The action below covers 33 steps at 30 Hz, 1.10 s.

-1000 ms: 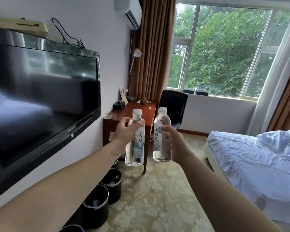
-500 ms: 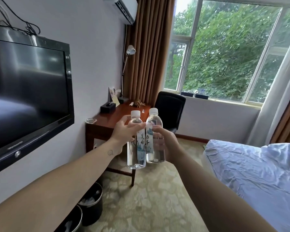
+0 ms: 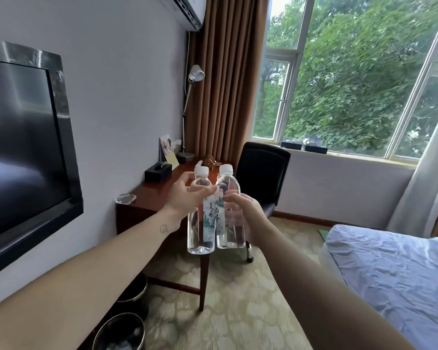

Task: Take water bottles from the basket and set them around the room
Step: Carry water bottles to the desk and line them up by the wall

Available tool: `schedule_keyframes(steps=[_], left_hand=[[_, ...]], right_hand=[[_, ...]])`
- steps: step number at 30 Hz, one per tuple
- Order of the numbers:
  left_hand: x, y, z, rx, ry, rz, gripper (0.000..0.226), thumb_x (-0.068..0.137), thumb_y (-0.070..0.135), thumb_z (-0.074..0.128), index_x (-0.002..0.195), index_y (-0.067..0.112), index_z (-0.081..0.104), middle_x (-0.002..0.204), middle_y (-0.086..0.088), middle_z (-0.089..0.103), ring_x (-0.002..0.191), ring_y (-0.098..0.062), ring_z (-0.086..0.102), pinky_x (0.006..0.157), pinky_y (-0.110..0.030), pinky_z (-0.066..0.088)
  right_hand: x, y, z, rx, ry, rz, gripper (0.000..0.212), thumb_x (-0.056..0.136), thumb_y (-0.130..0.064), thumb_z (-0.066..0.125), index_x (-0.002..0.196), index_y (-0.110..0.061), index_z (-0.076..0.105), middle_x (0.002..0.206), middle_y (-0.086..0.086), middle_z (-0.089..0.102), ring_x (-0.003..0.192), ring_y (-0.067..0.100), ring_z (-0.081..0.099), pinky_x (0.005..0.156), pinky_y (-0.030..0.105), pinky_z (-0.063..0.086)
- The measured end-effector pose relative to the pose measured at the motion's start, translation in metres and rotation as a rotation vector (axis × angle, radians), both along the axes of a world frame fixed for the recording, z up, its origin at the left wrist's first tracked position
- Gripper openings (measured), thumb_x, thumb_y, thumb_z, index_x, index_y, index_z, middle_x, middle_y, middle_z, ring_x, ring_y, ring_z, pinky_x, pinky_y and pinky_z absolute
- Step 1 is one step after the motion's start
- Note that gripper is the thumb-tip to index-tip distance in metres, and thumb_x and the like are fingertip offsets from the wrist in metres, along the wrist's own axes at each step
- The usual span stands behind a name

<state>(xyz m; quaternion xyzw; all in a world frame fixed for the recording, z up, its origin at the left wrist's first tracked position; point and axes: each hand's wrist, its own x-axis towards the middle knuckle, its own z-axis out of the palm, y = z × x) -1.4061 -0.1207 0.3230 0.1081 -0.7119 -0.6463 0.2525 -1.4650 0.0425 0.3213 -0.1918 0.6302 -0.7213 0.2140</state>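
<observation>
Right of the right hand (image 3: 245, 213) lies a bed in rumpled pale-blue sheets (image 3: 390, 274); left of the left hand (image 3: 185, 198) hangs a flat black wall television (image 3: 23, 152). Beyond both stands a reddish-brown wooden desk (image 3: 157, 190), with a black office chair (image 3: 261, 170) beside it. In the air, upright and touching, are two clear white-capped plastic water bottles — the left bottle (image 3: 200, 233) gripped by the left hand, the right bottle (image 3: 229, 233) by the right.

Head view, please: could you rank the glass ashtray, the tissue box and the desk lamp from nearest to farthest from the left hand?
1. Glass ashtray, near corner of the desk, left of the left hand.
2. Tissue box, midway along.
3. Desk lamp, far end.
</observation>
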Motion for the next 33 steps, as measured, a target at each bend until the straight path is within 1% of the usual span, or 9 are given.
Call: schedule_keyframes(steps=[3,5,8,13,18,22,27,30,33], left_hand=[[-0.046,-0.028,0.01,-0.01,-0.002,0.019,0.06,0.057,0.052,0.084,0.109,0.034,0.06,0.095,0.005,0.074,0.091,-0.014,0.071,0.079,-0.046,0.06],[-0.074,-0.045,0.013,-0.03,-0.017,0.023,0.063,0.053,0.056,0.082,0.107,0.03,0.063,0.098,0.004,0.072,0.093,-0.015,0.07,0.078,-0.045,0.06],[-0.11,-0.065,0.009,-0.035,-0.029,0.025,0.053,0.053,0.057,0.081,0.096,0.03,0.066,0.095,0.003,0.073,0.093,-0.017,0.07,0.078,-0.046,0.06],[-0.17,-0.092,-0.007,-0.058,-0.059,0.025,0.055,0.055,0.058,0.081,0.1,0.03,0.065,0.098,0.004,0.072,0.095,-0.016,0.069,0.079,-0.046,0.06],[-0.237,-0.12,-0.02,-0.086,-0.063,0.071,0.048,0.057,0.058,0.079,0.095,0.033,0.065,0.099,0.006,0.072,0.096,-0.015,0.067,0.08,-0.043,0.059],[-0.299,-0.146,-0.028,-0.06,-0.075,0.119,0.046,0.059,0.056,0.081,0.095,0.032,0.065,0.101,0.005,0.071,0.097,-0.015,0.066,0.079,-0.041,0.059],[-0.371,-0.178,-0.035,-0.065,-0.079,0.206,0.046,0.067,0.05,0.082,0.104,0.029,0.063,0.102,0.004,0.069,0.097,-0.016,0.066,0.075,-0.036,0.058],[-0.404,-0.199,-0.042,-0.047,-0.092,0.27,0.044,0.062,0.052,0.081,0.098,0.031,0.064,0.099,0.004,0.07,0.095,-0.015,0.067,0.079,-0.04,0.059],[-0.429,-0.221,-0.049,-0.05,-0.118,0.312,0.055,0.055,0.059,0.078,0.099,0.03,0.063,0.101,0.003,0.069,0.097,-0.016,0.066,0.083,-0.042,0.058]], right_hand=[[-0.041,-0.028,0.009,-0.01,0.017,-0.011,0.039,0.084,-0.014,0.067,0.12,-0.001,0.057,0.098,0.017,0.069,0.073,0.023,0.07,0.067,0.035,0.059],[-0.069,-0.045,0.012,-0.022,0.014,-0.015,0.04,0.084,-0.013,0.067,0.12,-0.001,0.056,0.104,0.022,0.069,0.082,0.029,0.07,0.08,0.044,0.059],[-0.104,-0.063,0.012,-0.009,0.011,-0.019,0.041,0.083,-0.01,0.068,0.121,0.0,0.055,0.112,0.027,0.067,0.091,0.035,0.068,0.089,0.051,0.055],[-0.168,-0.091,-0.005,0.003,-0.019,-0.009,0.041,0.082,-0.008,0.069,0.119,0.0,0.055,0.104,0.024,0.069,0.091,0.036,0.068,0.09,0.053,0.054],[-0.25,-0.122,-0.018,0.025,0.011,0.03,0.04,0.079,-0.012,0.073,0.115,-0.003,0.058,0.084,0.009,0.073,0.072,0.022,0.072,0.062,0.033,0.059],[-0.326,-0.154,-0.022,0.078,0.05,0.09,0.048,0.073,-0.02,0.079,0.115,-0.009,0.059,0.093,0.009,0.074,0.081,0.024,0.074,0.073,0.039,0.06],[-0.411,-0.194,-0.022,0.103,0.047,0.205,0.062,0.061,-0.022,0.082,0.115,-0.013,0.053,0.085,0.004,0.076,0.082,0.026,0.074,0.081,0.045,0.059],[-0.455,-0.222,-0.03,0.122,0.056,0.253,0.063,0.063,-0.024,0.083,0.117,-0.015,0.053,0.099,0.01,0.073,0.088,0.028,0.073,0.084,0.049,0.058],[-0.487,-0.251,-0.04,0.148,0.043,0.292,0.059,0.068,-0.023,0.082,0.118,-0.016,0.052,0.109,0.012,0.068,0.092,0.027,0.072,0.084,0.047,0.058]])
